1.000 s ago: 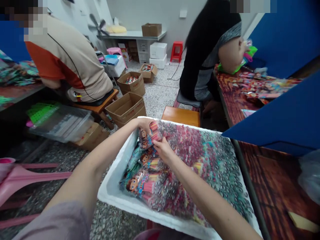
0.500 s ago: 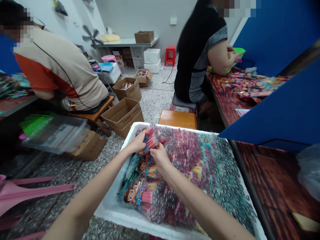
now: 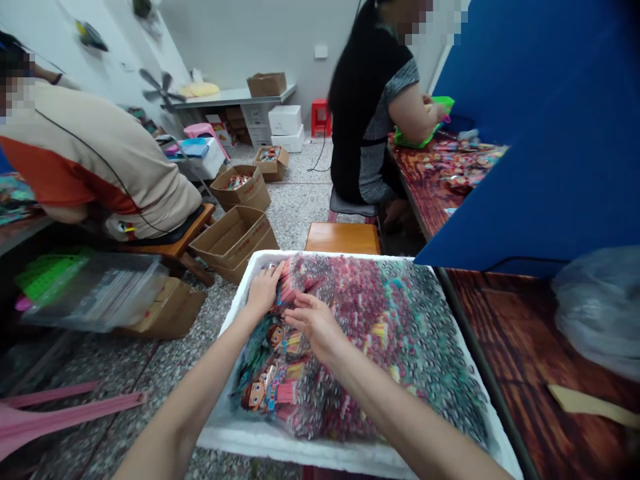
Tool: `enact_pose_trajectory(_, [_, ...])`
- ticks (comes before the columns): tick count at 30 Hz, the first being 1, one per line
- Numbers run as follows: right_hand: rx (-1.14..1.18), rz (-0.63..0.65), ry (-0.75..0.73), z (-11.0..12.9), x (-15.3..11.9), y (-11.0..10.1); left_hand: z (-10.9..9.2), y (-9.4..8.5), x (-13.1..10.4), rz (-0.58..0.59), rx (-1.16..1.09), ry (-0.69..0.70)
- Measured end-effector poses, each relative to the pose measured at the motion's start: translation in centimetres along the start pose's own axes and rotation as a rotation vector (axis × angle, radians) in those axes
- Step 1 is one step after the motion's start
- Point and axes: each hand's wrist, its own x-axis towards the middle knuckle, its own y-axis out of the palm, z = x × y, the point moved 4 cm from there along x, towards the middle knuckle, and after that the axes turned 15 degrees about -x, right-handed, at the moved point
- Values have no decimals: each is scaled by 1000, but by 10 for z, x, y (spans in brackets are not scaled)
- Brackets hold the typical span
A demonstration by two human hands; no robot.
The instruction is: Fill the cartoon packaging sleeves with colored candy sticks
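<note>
A white foam box (image 3: 345, 455) in front of me is filled with rows of clear packets (image 3: 360, 287) of pink, yellow and green sticks with shiny ends. Several packets at the left show a cartoon figure (image 3: 257, 392). My left hand (image 3: 264, 288) is at the box's far left corner, its fingers closed over the edge of a packet of pink sticks (image 3: 287, 283). Just to the right and nearer me, my right hand (image 3: 320, 328) hovers over the packets. Its fingers are apart and hold nothing.
Two people sit on stools (image 3: 197, 217), one at the left and one at the far right table (image 3: 417, 177). Cardboard boxes (image 3: 235, 233) stand on the floor beyond the foam box. A blue panel (image 3: 525, 167) slants across the right. Pink stool legs (image 3: 75, 413) lie lower left.
My right hand has let go of the pink-stick packet and opened, drawing slightly back. The packet now lies lower in the box's corner under my left hand. The view has turned slightly right.
</note>
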Motion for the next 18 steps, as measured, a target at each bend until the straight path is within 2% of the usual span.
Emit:
enact_pose_trajectory(2, [-2,35,-9,5,-17,-6,-1,-2,-1,19,27,22])
enact_pose_trajectory(5, [2,76,-17,8,-46,-26,-4,-13,-4,116,28,101])
enact_pose_trajectory(8, [4,32,-12,3,-73,-53,-7,-21,-8,252,36,199])
enact_pose_trajectory(10, [23,-19,-20,-3,-88,-70,-7,-21,-8,275,79,200])
enact_pose_trajectory(13, [63,-34,-24,-12,-106,-88,-8,-12,-6,207,144,135])
enact_pose_trajectory(18, [98,-104,-48,-20,-128,-116,-15,6,-6,6,149,120])
